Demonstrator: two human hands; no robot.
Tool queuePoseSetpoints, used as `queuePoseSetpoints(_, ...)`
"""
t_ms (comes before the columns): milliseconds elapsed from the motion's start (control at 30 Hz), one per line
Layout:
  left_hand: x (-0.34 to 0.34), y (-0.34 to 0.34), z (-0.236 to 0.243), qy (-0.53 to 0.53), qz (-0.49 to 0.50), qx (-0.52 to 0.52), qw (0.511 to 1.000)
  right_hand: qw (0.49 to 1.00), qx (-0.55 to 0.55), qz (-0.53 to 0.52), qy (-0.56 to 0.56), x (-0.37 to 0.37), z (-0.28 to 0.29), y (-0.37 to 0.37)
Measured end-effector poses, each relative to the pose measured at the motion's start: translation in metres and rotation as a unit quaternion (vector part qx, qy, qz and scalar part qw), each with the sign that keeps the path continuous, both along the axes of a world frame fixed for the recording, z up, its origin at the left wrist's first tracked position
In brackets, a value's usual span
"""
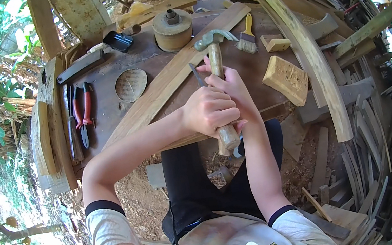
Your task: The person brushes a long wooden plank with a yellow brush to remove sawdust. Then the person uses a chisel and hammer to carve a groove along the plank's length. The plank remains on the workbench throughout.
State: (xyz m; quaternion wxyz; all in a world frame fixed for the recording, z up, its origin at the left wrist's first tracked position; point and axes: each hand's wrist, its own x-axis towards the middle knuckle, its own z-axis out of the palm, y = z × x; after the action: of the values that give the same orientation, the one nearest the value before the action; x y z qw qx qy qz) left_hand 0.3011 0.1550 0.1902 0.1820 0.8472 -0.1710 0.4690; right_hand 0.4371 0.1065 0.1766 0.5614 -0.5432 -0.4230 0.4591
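Observation:
A claw hammer [215, 60] with a worn metal head and wooden handle stands in front of my body, head pointing away from me. My left hand [212, 109] is closed in a fist around the lower handle. Close beside it, my right hand [230, 86] holds the handle higher up, partly behind it, with a finger or two stretched out to the left. A narrow dark metal blade [197, 75] sticks out beyond my left fist; its grip is mostly hidden by my hands. Under both hands lies a long wooden board [169, 83], slanting across the worktable [118, 119].
Red-handled pliers [83, 112] and thin tools lie left. Near them are a sharpening stone [80, 66] and a round wooden disc [131, 85]. A round wooden block [173, 29] stands at the back. A yellow-handled brush [247, 36], wood block [286, 80] and curved pole [309, 58] lie right.

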Motion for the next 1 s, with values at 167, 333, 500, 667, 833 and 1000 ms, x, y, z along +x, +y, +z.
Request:
queuePoseSetpoints(167, 0.0, 0.003, 0.005, 0.021, -0.015, -0.035, 0.999, 0.997, 0.057, -0.054, 0.022, -0.005, -0.007, 0.002)
queuePoseSetpoints(333, -0.002, 0.005, 0.007, 0.039, -0.007, -0.05, 0.998, 0.982, 0.042, -0.089, 0.16, -0.012, 0.006, -0.017)
queuePoseSetpoints(500, 0.003, 0.004, 0.003, -0.009, 0.0, -0.059, 0.998, 0.976, 0.116, -0.123, 0.137, -0.002, -0.004, -0.026)
queuePoseSetpoints(667, -0.003, 0.009, 0.008, 0.004, 0.001, -0.044, 0.999, 0.962, 0.199, -0.095, 0.161, -0.014, 0.014, -0.072)
queuePoseSetpoints(833, 0.0, 0.003, 0.01, -0.016, 0.013, -0.085, 0.996, 0.967, 0.179, -0.034, 0.177, -0.017, 0.022, -0.144)
queuePoseSetpoints(1000, 0.0, 0.004, 0.012, 0.003, 0.024, -0.07, 0.997, 0.981, 0.168, -0.071, 0.073, -0.045, 0.012, -0.188)
